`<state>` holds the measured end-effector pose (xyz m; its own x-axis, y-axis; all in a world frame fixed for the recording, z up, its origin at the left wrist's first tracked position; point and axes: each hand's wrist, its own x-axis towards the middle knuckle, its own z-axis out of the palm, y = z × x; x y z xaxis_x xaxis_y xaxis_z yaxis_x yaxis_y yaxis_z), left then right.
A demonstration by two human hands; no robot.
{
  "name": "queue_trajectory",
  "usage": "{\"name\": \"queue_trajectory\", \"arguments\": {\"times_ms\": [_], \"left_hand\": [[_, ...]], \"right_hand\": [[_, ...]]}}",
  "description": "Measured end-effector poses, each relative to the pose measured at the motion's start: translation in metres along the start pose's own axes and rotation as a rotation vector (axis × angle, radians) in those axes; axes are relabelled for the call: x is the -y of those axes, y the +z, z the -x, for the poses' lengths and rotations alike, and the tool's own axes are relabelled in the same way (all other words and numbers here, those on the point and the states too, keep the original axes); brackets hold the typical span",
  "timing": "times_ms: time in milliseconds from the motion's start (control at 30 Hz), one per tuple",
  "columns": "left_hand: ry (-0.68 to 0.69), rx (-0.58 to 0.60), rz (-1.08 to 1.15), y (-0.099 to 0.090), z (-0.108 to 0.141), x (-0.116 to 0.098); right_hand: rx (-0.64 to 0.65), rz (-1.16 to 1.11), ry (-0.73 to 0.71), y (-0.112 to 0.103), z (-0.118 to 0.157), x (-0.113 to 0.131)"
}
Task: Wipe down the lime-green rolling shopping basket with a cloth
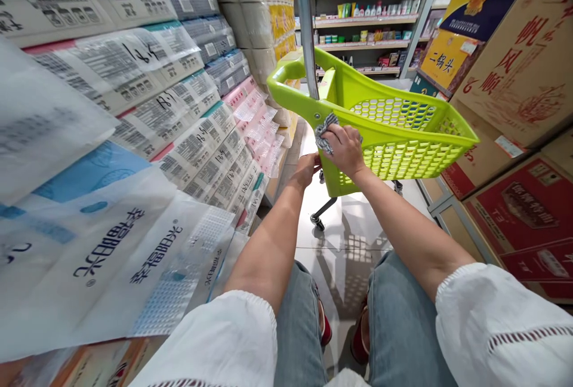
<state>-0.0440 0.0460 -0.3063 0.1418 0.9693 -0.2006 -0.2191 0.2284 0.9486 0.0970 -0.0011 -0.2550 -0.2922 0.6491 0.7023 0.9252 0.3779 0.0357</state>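
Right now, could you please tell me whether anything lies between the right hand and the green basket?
Yes: a crumpled grey cloth lies under the right hand, against the green basket, below the metal pole. Nothing else visible intervenes.

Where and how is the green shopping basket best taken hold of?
Probably by the curved handle at its left end, coming from the left: this bar juts out beyond the green basket, with an opening behind it to wrap around.
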Motion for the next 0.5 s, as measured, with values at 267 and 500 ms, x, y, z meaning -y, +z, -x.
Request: {"name": "queue_trajectory", "arguments": {"times_ms": [267,500], "left_hand": [[0.022,-0.093,-0.035,0.001,0.002,-0.013],[0.217,-0.068,0.140,0.014,0.008,-0.050]], "right_hand": [[0.270,0.008,-0.242,0.012,0.035,0.002],[-0.031,0.001,0.008,-0.024,-0.029,0.007]]}}
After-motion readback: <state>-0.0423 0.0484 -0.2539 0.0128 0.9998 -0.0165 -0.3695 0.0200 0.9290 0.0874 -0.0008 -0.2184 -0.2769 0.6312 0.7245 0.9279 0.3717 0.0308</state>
